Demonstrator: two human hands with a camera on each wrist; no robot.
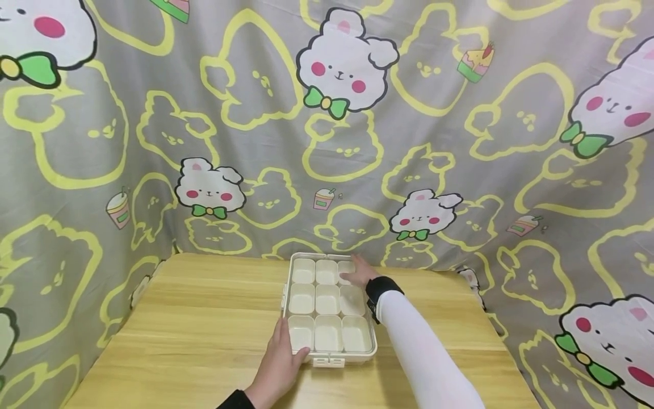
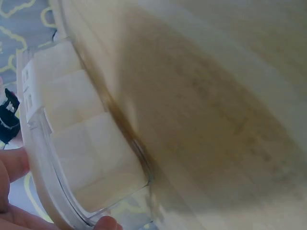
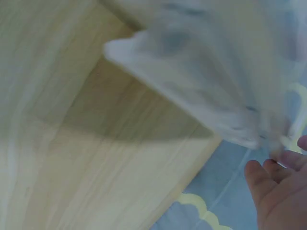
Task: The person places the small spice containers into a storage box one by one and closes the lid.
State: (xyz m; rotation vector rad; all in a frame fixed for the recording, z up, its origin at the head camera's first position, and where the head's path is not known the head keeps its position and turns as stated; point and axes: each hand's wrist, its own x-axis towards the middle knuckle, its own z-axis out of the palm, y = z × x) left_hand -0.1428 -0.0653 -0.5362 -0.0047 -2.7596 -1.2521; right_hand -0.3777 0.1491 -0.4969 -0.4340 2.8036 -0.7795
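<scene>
A clear plastic storage box [image 1: 373, 341] with a pale rim stands at the far middle of the table, its lid off. Inside it sit several cream cups [image 1: 327, 299] in rows of three. My left hand [image 1: 280, 355] holds the near left corner, thumb over the rim and fingers along the outer side; the left wrist view shows this box wall [image 2: 43, 167] close up. At the far right corner my right hand [image 1: 361, 271] grips the rim, with the thumb over a corner cup. In the right wrist view the box [image 3: 192, 81] is blurred above the fingers [image 3: 261, 179].
The wooden table [image 1: 204, 318] reaches back to a grey patterned curtain [image 1: 276, 142], which hangs behind it and on both sides. White latches [image 1: 328, 362] stick out from the box's front, and another latch [image 1: 284, 295] from its left side.
</scene>
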